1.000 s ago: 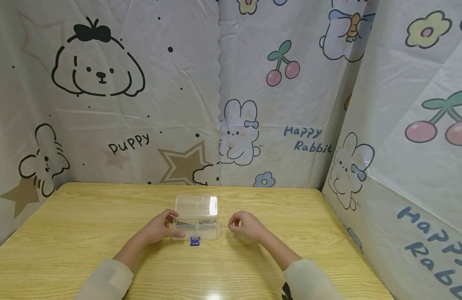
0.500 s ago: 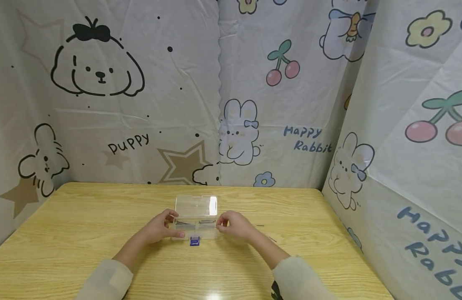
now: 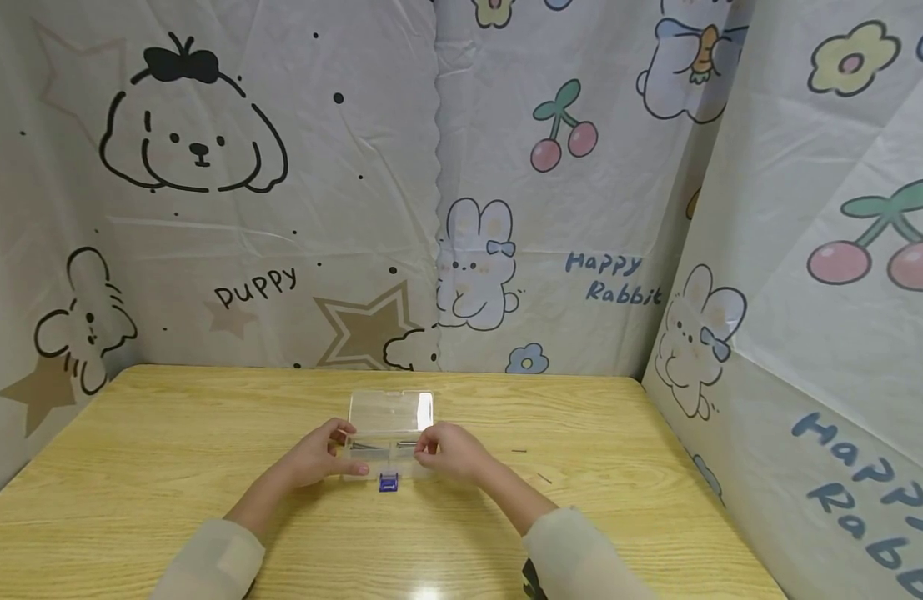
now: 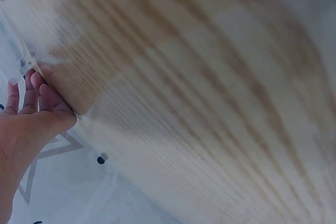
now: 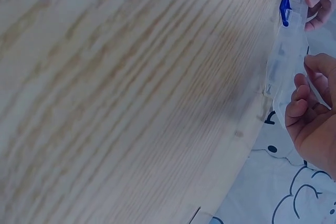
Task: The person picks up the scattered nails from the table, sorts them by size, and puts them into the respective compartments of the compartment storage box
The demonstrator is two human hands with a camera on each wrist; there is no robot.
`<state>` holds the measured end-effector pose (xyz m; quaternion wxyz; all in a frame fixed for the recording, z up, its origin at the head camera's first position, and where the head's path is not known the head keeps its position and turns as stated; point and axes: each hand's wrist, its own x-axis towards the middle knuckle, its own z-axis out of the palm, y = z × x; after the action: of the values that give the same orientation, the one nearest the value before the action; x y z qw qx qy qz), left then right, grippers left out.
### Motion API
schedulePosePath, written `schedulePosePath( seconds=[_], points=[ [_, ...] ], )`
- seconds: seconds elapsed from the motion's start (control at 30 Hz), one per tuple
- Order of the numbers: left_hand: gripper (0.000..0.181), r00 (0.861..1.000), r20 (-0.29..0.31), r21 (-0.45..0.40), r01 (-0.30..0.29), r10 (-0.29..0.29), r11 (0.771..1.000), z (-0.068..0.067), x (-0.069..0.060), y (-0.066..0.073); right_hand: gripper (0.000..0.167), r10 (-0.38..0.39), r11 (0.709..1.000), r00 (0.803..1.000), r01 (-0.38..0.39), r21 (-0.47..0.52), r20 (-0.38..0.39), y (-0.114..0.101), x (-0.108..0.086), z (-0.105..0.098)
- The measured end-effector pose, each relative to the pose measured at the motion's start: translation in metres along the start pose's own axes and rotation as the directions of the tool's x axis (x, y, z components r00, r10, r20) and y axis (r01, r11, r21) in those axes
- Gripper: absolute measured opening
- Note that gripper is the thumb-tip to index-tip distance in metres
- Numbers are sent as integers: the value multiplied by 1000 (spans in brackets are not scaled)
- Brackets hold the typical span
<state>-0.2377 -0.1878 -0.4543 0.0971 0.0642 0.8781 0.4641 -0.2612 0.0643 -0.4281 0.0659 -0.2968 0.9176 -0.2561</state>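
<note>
A clear plastic compartment box (image 3: pixel 390 467) stands on the table with its lid (image 3: pixel 390 411) raised behind it. Thin metal pieces (image 3: pixel 367 447), like nails or pins, lie in its rear compartments. My left hand (image 3: pixel 318 454) grips the box's left end, thumb at the front and fingers at the back. Over the right compartment is my right hand (image 3: pixel 455 452), its fingers bent and thumb close to the index finger. Whether something thin sits between those fingertips cannot be made out. The right wrist view shows the box's blue latch (image 5: pixel 285 10) hanging at the front.
Two thin metal pieces lie on the wooden table (image 3: pixel 206 433) right of the box: one farther back (image 3: pixel 519 451), one nearer (image 3: pixel 545 478). Printed cloth (image 3: pixel 281 233) hangs behind the table and along its right side.
My right hand has moved left, from beside the box to above its right compartment. Two thin metal pieces on the table have come into sight behind it. The left hand keeps its grip.
</note>
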Motion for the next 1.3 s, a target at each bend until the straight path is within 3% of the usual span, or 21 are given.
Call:
schedulePosePath(
  seconds=[0.53, 1.3],
  points=[
    [73, 1000, 0, 8, 6, -6, 1000, 0, 0, 0, 8, 7, 1000, 1000, -7, 3, 18, -7, 10, 13],
    [75, 1000, 1, 29, 13, -13, 999, -1, -2, 2, 8, 44, 999, 999, -44, 25, 10, -9, 10, 15]
  ],
)
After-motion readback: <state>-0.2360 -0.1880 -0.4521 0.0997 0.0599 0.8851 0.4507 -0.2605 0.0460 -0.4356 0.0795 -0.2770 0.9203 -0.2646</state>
